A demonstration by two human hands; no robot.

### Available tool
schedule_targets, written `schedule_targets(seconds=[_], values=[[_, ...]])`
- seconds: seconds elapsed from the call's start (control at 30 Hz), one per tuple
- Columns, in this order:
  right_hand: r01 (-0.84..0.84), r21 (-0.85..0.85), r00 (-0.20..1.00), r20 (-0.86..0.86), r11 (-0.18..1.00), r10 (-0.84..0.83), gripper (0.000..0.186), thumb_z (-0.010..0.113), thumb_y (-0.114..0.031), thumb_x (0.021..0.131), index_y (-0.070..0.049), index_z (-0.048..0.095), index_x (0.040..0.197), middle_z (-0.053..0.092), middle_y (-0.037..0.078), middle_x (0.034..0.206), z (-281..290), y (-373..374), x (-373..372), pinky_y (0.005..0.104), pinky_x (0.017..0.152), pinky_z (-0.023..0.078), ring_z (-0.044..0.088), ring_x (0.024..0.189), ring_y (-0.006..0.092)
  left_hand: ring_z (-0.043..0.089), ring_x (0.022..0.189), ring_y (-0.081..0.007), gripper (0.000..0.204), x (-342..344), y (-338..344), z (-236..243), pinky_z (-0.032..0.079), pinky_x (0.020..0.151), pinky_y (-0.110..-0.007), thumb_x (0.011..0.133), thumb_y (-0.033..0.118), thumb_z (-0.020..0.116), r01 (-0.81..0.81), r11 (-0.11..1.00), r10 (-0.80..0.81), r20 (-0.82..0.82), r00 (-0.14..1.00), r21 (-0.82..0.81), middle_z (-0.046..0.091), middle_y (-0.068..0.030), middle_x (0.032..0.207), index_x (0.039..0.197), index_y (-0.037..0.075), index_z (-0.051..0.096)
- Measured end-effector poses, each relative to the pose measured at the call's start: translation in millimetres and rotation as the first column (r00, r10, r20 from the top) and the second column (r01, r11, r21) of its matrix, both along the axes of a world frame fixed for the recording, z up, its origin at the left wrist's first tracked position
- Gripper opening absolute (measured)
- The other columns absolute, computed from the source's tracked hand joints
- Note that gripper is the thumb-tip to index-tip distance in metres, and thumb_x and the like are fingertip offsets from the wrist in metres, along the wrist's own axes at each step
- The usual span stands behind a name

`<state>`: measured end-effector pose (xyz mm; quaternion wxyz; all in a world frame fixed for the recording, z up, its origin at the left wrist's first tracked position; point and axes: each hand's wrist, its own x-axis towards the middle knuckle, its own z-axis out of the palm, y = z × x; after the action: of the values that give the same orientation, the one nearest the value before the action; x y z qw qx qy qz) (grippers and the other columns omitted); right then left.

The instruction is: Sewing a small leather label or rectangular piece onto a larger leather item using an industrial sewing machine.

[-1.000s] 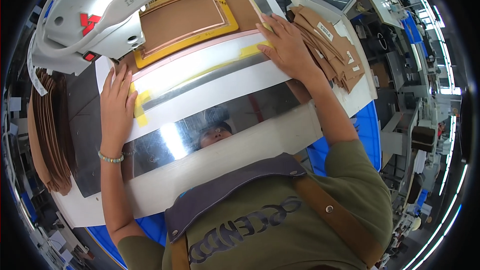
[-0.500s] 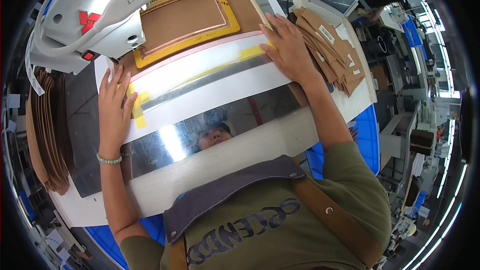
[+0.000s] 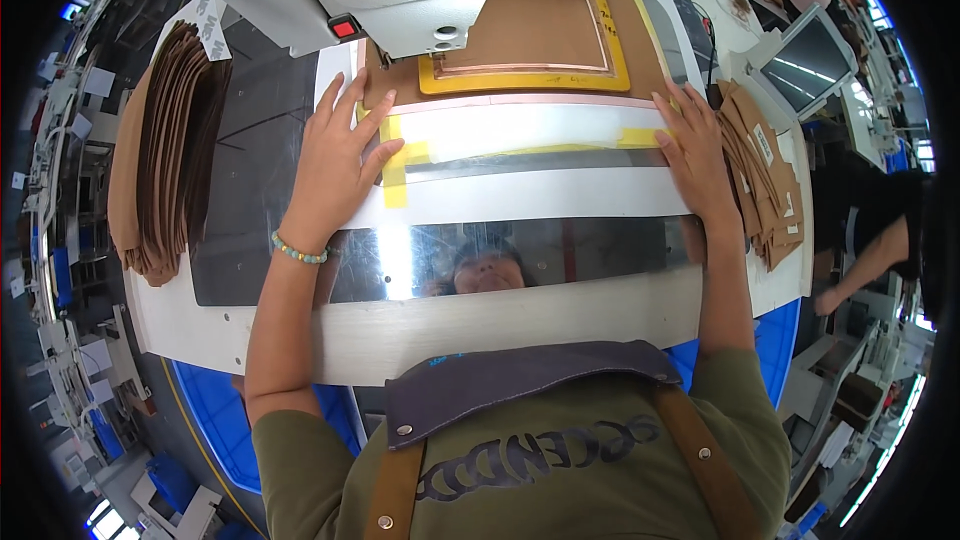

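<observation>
My left hand [image 3: 345,155] lies on the left edge of a white sheet [image 3: 530,195], fingers spread, by the strips of yellow tape [image 3: 395,165]. On the opposite edge rests my right hand [image 3: 697,152], its fingers stretched out beside another yellow tape strip. Between my hands, a pale panel [image 3: 520,127] with a pink upper edge lies in front of a brown panel [image 3: 645,50]. On the brown panel sits a yellow frame [image 3: 520,85] with a copper-coloured inner rectangle. Neither hand grips anything I can see.
A white machine head [image 3: 400,10] overhangs the sheet's far left. Stacked brown pieces stand at left [image 3: 165,160] and right [image 3: 765,165]. A shiny metal plate [image 3: 600,250] lies nearer me. A small screen [image 3: 810,55] is at far right; a co-worker's arm [image 3: 870,265] shows beyond the table.
The view has turned, so the table looks level and sits farther right. Both my hands stay at the sheet's two edges. A co-worker's arm now shows at the right.
</observation>
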<state>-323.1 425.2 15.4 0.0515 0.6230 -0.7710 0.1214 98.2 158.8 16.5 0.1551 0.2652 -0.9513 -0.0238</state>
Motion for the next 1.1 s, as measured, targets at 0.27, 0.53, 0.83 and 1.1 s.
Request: schedule_targets(seconds=[0.27,0.53,0.83,1.1], values=[[-0.014,-0.005,1.0,-0.022,1.0,0.013,0.054,0.051,-0.043,0.113,-0.014,0.058,0.158,0.044,0.01,0.171,4,1,-1,0.0506,0.131,0.023,0.031,0.161,0.0344,0.039,0.156,-0.0436,0.056,-9,5,10,0.035,0.126,-0.051,0.1,0.027,0.073,-0.013,0.999,0.012,0.027,1.0,0.034,0.041,-0.0177,0.173,0.153,0.015,0.064],[-0.024,-0.077,0.998,-0.06,0.997,0.019,0.05,0.057,-0.04,0.112,-0.015,0.061,0.155,0.048,0.013,0.168,-6,-2,-4,0.0522,0.128,0.027,0.035,0.158,0.0361,0.043,0.155,-0.0429,0.05,-7,2,10,0.038,0.124,-0.051,0.102,0.027,0.072,-0.013,1.0,0.013,0.013,1.0,0.002,0.047,-0.0161,0.169,0.149,0.012,0.067],[-0.04,-0.104,0.999,-0.019,0.994,0.038,0.051,0.058,-0.044,0.111,-0.014,0.062,0.152,0.049,0.014,0.166,-1,2,0,0.0528,0.127,0.028,0.036,0.157,0.0373,0.043,0.156,-0.0394,0.05,-5,-1,3,0.034,0.126,-0.051,0.106,0.03,0.068,-0.014,1.0,0.013,0.014,1.0,0.023,0.049,-0.0152,0.169,0.153,0.016,0.064],[-0.051,-0.204,0.998,0.014,0.978,0.055,0.047,0.062,-0.035,0.108,-0.011,0.065,0.148,0.051,0.011,0.165,6,4,-4,0.0491,0.125,0.034,0.044,0.152,0.0339,0.044,0.155,-0.039,0.052,-4,-3,4,0.033,0.126,-0.051,0.107,0.027,0.066,-0.004,0.998,0.004,0.006,1.0,0.057,0.05,-0.019,0.166,0.156,0.014,0.061]])
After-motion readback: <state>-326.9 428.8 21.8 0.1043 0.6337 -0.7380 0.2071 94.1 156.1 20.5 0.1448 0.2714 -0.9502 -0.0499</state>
